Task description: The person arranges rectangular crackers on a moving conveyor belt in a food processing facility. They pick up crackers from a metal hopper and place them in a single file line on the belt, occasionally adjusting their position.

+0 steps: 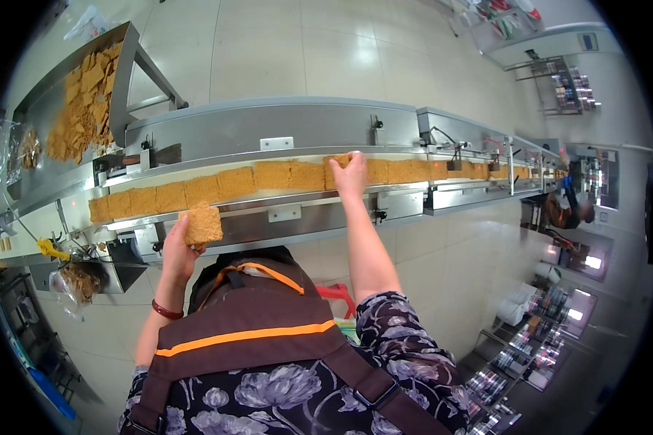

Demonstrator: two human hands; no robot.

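Note:
A row of golden-brown, crumbly square slabs of food point(234, 184) runs along a pale conveyor belt point(136, 175) between metal rails. My left hand point(180, 247) grips one square slab point(203, 224) by its left and lower edges, held up at the near rail. Over the belt, my right hand point(350, 175) has its fingertips bent down on a slab point(332, 175) in the row; whether it pinches it or only rests on it, I cannot tell.
A metal tray point(32, 103) of broken slabs and crumbs stands beyond the belt at upper left. A plastic bag of brown pieces point(79, 284) lies at lower left. Sensors on brackets point(454, 163) overhang the belt at right. Another person point(563, 209) is at its far end.

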